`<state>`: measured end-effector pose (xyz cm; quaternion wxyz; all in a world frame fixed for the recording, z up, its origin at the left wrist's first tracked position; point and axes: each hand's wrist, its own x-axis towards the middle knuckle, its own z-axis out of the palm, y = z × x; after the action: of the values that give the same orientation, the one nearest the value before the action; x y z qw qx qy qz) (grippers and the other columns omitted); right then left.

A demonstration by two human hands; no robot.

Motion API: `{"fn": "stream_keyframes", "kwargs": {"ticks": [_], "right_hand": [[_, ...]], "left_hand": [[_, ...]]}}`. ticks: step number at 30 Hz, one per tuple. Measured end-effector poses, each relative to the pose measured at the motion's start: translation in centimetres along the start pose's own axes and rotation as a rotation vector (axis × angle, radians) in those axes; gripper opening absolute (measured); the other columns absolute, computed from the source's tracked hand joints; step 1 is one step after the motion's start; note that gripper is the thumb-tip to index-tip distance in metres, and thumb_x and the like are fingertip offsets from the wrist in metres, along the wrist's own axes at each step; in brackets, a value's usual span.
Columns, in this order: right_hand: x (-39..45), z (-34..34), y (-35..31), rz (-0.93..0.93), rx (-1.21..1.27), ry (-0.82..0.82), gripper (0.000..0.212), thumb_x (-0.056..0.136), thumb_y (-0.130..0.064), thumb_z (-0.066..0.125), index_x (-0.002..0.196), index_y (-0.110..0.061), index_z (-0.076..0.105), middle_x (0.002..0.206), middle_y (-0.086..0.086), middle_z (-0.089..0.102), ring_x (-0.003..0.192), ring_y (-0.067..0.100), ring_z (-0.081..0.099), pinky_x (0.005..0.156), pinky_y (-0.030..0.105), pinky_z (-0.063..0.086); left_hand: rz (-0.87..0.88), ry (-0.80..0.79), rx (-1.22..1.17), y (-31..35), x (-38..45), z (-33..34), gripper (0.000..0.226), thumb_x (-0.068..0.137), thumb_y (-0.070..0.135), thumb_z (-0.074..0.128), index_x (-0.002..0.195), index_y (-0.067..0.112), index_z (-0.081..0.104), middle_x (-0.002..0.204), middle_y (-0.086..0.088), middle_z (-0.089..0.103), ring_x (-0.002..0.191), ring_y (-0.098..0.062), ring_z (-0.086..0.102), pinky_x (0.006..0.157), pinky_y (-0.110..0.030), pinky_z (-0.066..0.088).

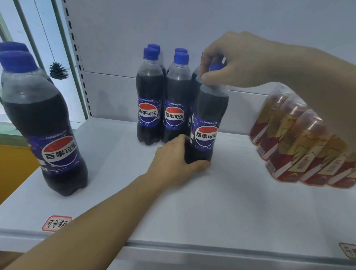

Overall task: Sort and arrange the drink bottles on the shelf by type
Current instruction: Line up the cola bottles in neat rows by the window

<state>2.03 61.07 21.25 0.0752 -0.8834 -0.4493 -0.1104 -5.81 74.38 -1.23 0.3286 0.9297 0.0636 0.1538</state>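
Note:
A dark cola bottle (210, 120) with a blue cap and blue label stands upright on the white shelf (220, 209). My right hand (230, 59) pinches it at the cap and neck from above. My left hand (176, 157) grips its base, thumb curled round the front. Just behind and to its left stand several more cola bottles (162, 105) in a tight group near the back wall. Two more cola bottles (43, 127) stand at the shelf's left end. Several red-and-gold tea bottles (296, 145) sit in a row on the right, partly hidden by my right forearm.
A handwritten paper tag (56, 223) is stuck at the shelf's front left edge, another tag (351, 252) at the front right. A perforated shelf upright (74, 53) rises at the left, with a window frame behind it.

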Motion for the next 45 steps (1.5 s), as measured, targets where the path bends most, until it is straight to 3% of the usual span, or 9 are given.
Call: {"fn": "stream_keyframes", "kwargs": {"ticks": [11,14,17,23,27,35,38,41,45], "right_hand": [[0.5,-1.3,-2.7,0.081,-0.182,-0.156,0.019,0.094,-0.045,0.062,0.096,-0.027,0.064,0.097,-0.004,0.065,0.084,0.021,0.060,0.070,0.033,0.043],[0.5,-1.3,-5.1,0.024,-0.248,-0.002,0.029,0.097,-0.052,0.057,0.104,-0.025,0.062,0.102,-0.002,0.065,0.086,0.020,0.058,0.074,0.032,0.040],[0.3,-1.0,-9.2,-0.135,0.010,0.223,0.024,0.100,-0.049,0.054,0.113,-0.030,0.060,0.103,-0.009,0.067,0.082,0.007,0.062,0.065,0.023,0.042],[2.4,1.8,-19.4,-0.419,0.269,0.210,0.038,0.105,-0.048,0.044,0.136,-0.028,0.050,0.102,-0.028,0.050,0.076,-0.023,0.053,0.066,0.000,0.039],[3.8,3.5,-21.0,-0.441,0.227,0.134,0.025,0.101,-0.036,0.057,0.125,-0.031,0.054,0.105,-0.016,0.054,0.071,-0.007,0.051,0.062,0.002,0.037],[3.2,2.5,-17.3,-0.278,0.101,0.097,0.016,0.099,-0.038,0.052,0.106,-0.024,0.057,0.103,-0.003,0.060,0.086,0.019,0.052,0.068,0.031,0.036],[2.5,1.6,-15.0,-0.213,0.148,0.124,0.013,0.101,-0.041,0.051,0.108,-0.031,0.055,0.105,-0.008,0.057,0.079,0.006,0.053,0.067,0.025,0.039],[2.2,0.5,-13.3,-0.163,0.151,0.146,0.009,0.102,-0.039,0.050,0.107,-0.032,0.054,0.094,-0.013,0.056,0.079,0.009,0.057,0.063,0.024,0.039],[2.1,0.0,-11.3,-0.146,0.022,0.097,0.011,0.105,-0.037,0.047,0.110,-0.030,0.052,0.091,-0.014,0.055,0.080,0.014,0.053,0.068,0.030,0.034]], "left_hand": [[0.032,-0.034,0.035,0.4,-0.7,-0.7,0.062,0.078,0.064,0.072,0.121,0.024,0.052,0.122,0.006,0.065,0.104,-0.019,0.062,0.091,-0.044,0.054],[-0.022,-0.093,0.019,0.6,-1.6,-1.8,0.078,0.072,0.068,0.075,0.131,0.024,0.048,0.131,0.004,0.060,0.111,-0.019,0.060,0.095,-0.042,0.054],[0.014,-0.148,0.121,0.5,-3.9,-3.8,0.080,0.083,0.064,0.069,0.144,0.022,0.040,0.140,0.001,0.051,0.122,-0.019,0.054,0.102,-0.039,0.048],[0.019,-0.189,0.152,-1.7,-9.2,-9.2,0.041,0.097,0.048,0.059,0.132,0.028,0.055,0.117,0.009,0.063,0.104,-0.011,0.057,0.099,-0.035,0.050],[0.058,-0.135,0.116,-3.9,-12.8,-11.5,0.030,0.097,0.038,0.061,0.124,0.026,0.063,0.111,0.009,0.066,0.097,-0.008,0.061,0.091,-0.030,0.055],[-0.007,0.077,0.054,-6.4,-16.2,-13.8,0.010,0.095,0.032,0.066,0.104,0.029,0.067,0.098,0.014,0.068,0.088,-0.005,0.062,0.079,-0.018,0.055],[-0.080,0.237,-0.058,-5.5,-14.7,-14.0,0.033,0.090,0.032,0.073,0.117,0.030,0.054,0.115,0.011,0.062,0.099,-0.008,0.062,0.085,-0.017,0.052],[-0.168,0.111,-0.135,-4.2,-10.8,-13.4,0.083,0.085,0.038,0.079,0.150,0.032,0.028,0.152,0.006,0.044,0.128,-0.018,0.055,0.105,-0.039,0.050],[-0.111,0.029,-0.236,-3.3,-6.1,-11.2,0.070,0.082,0.032,0.083,0.139,0.026,0.044,0.134,0.004,0.062,0.102,-0.016,0.067,0.086,-0.027,0.050]]}}
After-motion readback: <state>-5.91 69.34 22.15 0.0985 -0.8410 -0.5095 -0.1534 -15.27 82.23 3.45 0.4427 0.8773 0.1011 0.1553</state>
